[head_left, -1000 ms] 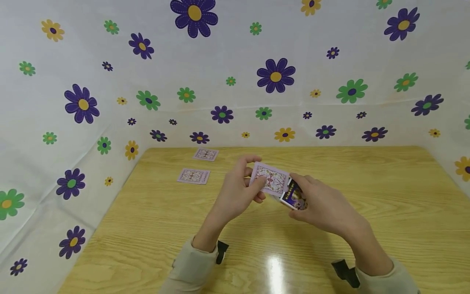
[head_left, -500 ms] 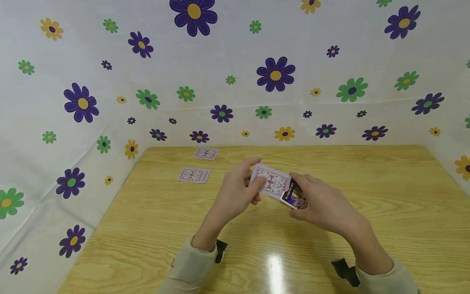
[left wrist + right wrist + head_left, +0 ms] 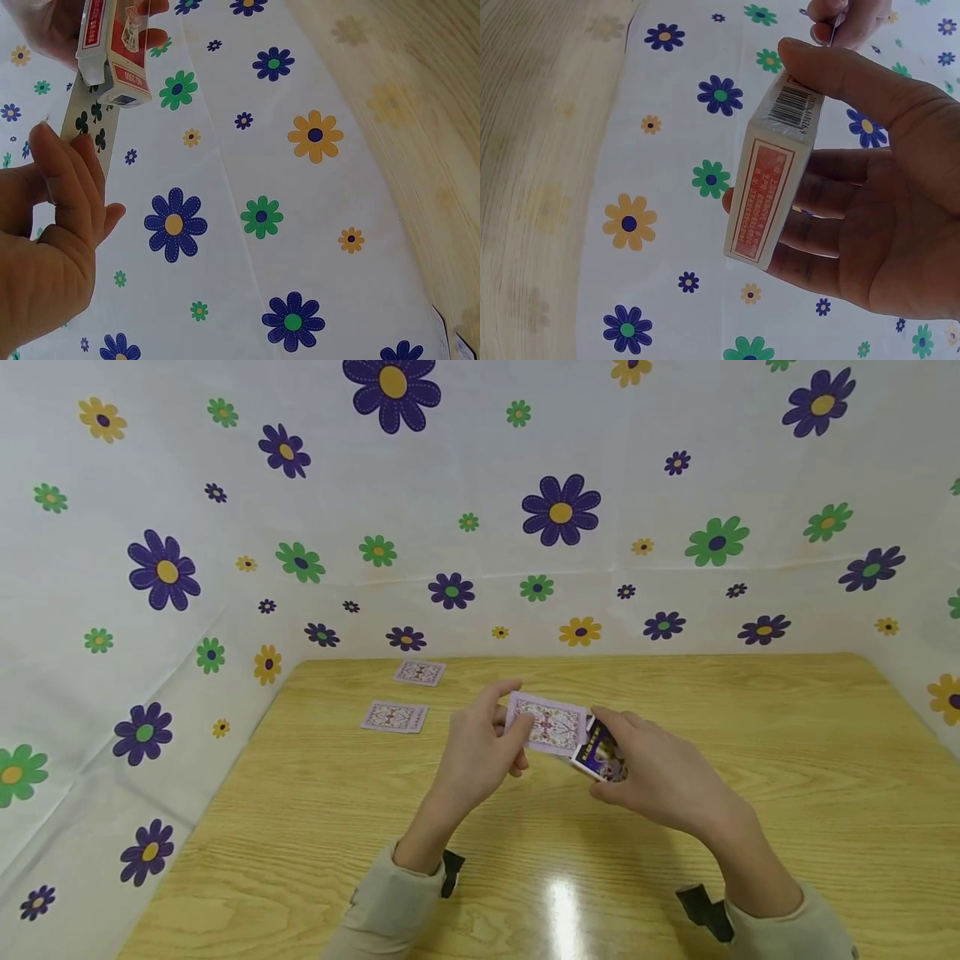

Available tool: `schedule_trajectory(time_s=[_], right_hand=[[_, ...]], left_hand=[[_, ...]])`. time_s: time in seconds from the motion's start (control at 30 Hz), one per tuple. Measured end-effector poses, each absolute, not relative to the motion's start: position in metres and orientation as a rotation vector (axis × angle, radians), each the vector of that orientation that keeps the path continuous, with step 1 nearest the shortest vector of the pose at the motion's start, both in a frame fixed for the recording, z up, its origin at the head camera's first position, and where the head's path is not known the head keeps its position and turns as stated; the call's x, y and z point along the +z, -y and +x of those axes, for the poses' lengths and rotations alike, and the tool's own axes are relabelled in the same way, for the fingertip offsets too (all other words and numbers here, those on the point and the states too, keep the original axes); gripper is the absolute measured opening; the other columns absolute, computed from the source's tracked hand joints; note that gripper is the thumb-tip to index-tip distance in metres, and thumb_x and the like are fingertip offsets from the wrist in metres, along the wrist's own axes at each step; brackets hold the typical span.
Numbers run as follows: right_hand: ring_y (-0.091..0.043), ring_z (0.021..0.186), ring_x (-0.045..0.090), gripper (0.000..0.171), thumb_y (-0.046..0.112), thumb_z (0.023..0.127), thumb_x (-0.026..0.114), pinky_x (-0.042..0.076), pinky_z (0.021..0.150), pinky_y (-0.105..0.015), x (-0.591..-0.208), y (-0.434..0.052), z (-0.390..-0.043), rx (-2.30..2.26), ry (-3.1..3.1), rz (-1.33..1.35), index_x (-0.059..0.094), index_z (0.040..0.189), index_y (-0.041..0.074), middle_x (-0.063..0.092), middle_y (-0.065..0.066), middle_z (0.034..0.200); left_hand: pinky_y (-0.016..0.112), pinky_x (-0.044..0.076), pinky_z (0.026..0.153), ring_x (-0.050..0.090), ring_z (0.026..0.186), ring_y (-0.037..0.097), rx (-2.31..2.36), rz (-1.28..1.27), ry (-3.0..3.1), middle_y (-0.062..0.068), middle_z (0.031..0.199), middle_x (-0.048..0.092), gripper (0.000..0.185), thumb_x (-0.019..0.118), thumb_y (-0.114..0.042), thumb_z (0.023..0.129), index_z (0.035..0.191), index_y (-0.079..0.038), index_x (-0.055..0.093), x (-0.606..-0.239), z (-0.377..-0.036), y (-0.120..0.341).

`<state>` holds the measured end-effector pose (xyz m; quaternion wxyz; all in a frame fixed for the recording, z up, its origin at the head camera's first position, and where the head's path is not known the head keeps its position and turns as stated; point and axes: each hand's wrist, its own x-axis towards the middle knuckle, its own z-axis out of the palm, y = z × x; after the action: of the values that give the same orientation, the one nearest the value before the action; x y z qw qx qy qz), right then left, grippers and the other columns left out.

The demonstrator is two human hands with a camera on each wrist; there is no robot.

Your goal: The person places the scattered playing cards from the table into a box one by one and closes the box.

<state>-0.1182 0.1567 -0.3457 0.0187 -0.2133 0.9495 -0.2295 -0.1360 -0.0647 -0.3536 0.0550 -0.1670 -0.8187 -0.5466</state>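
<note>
The right hand (image 3: 660, 781) grips the card box (image 3: 600, 753) above the worktop (image 3: 675, 860) centre. At its nine o'clock, the left hand (image 3: 476, 760) pinches one card (image 3: 551, 725). Best to keep the box steady and draw the card out flat.

Head view looks down over the table (image 3: 675, 860) — wrist views close, facing upward

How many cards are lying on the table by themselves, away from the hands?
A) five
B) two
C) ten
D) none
B: two face-down cards lie apart near the table's far left corner, the nearer card and the farther card, while the left hand pinches a third.
</note>
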Motion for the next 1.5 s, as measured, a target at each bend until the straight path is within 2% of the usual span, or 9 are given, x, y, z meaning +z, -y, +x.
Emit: schedule_trajectory(time_s=[0.2, 0.37, 0.53, 0.63, 0.8, 0.9, 1.07, 1.3, 1.5], right_hand=[[-0.015, 0.077, 0.053, 0.086, 0.026, 0.078, 0.085, 0.046, 0.062, -0.026, -0.346, -0.156, -0.119, -0.703, -2.953, -0.68, 0.041, 0.146, -0.001, 0.062, -0.013, 0.112], [-0.014, 0.078, 0.054, 0.085, 0.025, 0.077, 0.085, 0.046, 0.062, -0.027, -0.347, -0.155, -0.118, -0.676, -2.951, -0.703, 0.043, 0.146, 0.0, 0.063, -0.013, 0.113], [-0.014, 0.078, 0.054, 0.084, 0.026, 0.077, 0.085, 0.046, 0.061, -0.027, -0.348, -0.154, -0.118, -0.658, -2.953, -0.705, 0.044, 0.145, 0.0, 0.063, -0.013, 0.114], [-0.014, 0.077, 0.054, 0.084, 0.025, 0.077, 0.085, 0.046, 0.061, -0.026, -0.348, -0.154, -0.118, -0.661, -2.956, -0.71, 0.044, 0.145, -0.001, 0.063, -0.013, 0.112], [-0.014, 0.075, 0.054, 0.085, 0.025, 0.077, 0.085, 0.046, 0.06, -0.026, -0.349, -0.154, -0.118, -0.667, -2.956, -0.712, 0.043, 0.145, -0.001, 0.063, -0.013, 0.111], [-0.014, 0.077, 0.055, 0.085, 0.026, 0.077, 0.085, 0.046, 0.061, -0.026, -0.349, -0.154, -0.118, -0.668, -2.953, -0.717, 0.043, 0.146, 0.0, 0.063, -0.014, 0.116], [-0.015, 0.082, 0.058, 0.084, 0.027, 0.077, 0.085, 0.049, 0.064, -0.028, -0.349, -0.152, -0.117, -0.682, -2.952, -0.727, 0.043, 0.146, 0.0, 0.063, -0.015, 0.119], [-0.017, 0.086, 0.06, 0.083, 0.025, 0.078, 0.085, 0.051, 0.066, -0.031, -0.349, -0.152, -0.116, -0.677, -2.97, -0.743, 0.044, 0.145, 0.0, 0.063, -0.016, 0.12], [-0.019, 0.086, 0.061, 0.083, 0.025, 0.077, 0.086, 0.053, 0.068, -0.034, -0.349, -0.152, -0.116, -0.659, -2.987, -0.752, 0.045, 0.144, -0.002, 0.063, -0.017, 0.119]], left_hand=[[0.029, 0.053, 0.045, 0.058, 0.047, 0.014, -1.619, -0.563, 2.524, 0.005, 0.064, 0.057, 0.044, 0.06, -0.008, 0.098, 0.141, -0.003, 0.05, -0.354, -0.136, 0.066], [0.023, 0.046, 0.048, 0.053, 0.055, 0.011, -1.44, -0.698, 2.582, 0.002, 0.07, 0.055, 0.046, 0.057, -0.011, 0.101, 0.145, -0.001, 0.048, -0.354, -0.136, 0.066], [0.023, 0.042, 0.059, 0.046, 0.07, 0.013, -1.259, -0.798, 2.601, 0.01, 0.098, 0.058, 0.051, 0.052, -0.012, 0.103, 0.15, 0.004, 0.037, -0.355, -0.135, 0.064], [0.022, 0.044, 0.059, 0.048, 0.072, 0.013, -1.267, -0.801, 2.568, 0.013, 0.108, 0.059, 0.054, 0.054, -0.012, 0.102, 0.15, 0.006, 0.035, -0.355, -0.132, 0.061], [0.02, 0.045, 0.056, 0.052, 0.068, 0.01, -1.378, -0.729, 2.436, 0.009, 0.091, 0.065, 0.041, 0.063, -0.006, 0.096, 0.134, 0.005, 0.05, -0.359, -0.131, 0.054], [0.018, 0.042, 0.053, 0.05, 0.065, 0.008, -1.333, -0.702, 2.457, 0.007, 0.086, 0.065, 0.033, 0.066, -0.005, 0.095, 0.125, 0.005, 0.057, -0.362, -0.131, 0.05], [0.018, 0.038, 0.051, 0.047, 0.063, 0.009, -1.138, -0.737, 2.573, 0.004, 0.087, 0.066, 0.034, 0.066, -0.01, 0.096, 0.127, 0.003, 0.06, -0.365, -0.127, 0.043], [0.018, 0.049, 0.066, 0.058, 0.082, 0.015, -0.989, -0.777, 2.635, 0.011, 0.105, 0.066, 0.038, 0.062, -0.015, 0.099, 0.133, 0.002, 0.058, -0.366, -0.119, 0.037], [0.016, 0.048, 0.066, 0.057, 0.085, 0.014, -0.877, -0.817, 2.65, 0.008, 0.1, 0.063, 0.033, 0.06, -0.015, 0.1, 0.13, 0.0, 0.061, -0.369, -0.118, 0.034]])
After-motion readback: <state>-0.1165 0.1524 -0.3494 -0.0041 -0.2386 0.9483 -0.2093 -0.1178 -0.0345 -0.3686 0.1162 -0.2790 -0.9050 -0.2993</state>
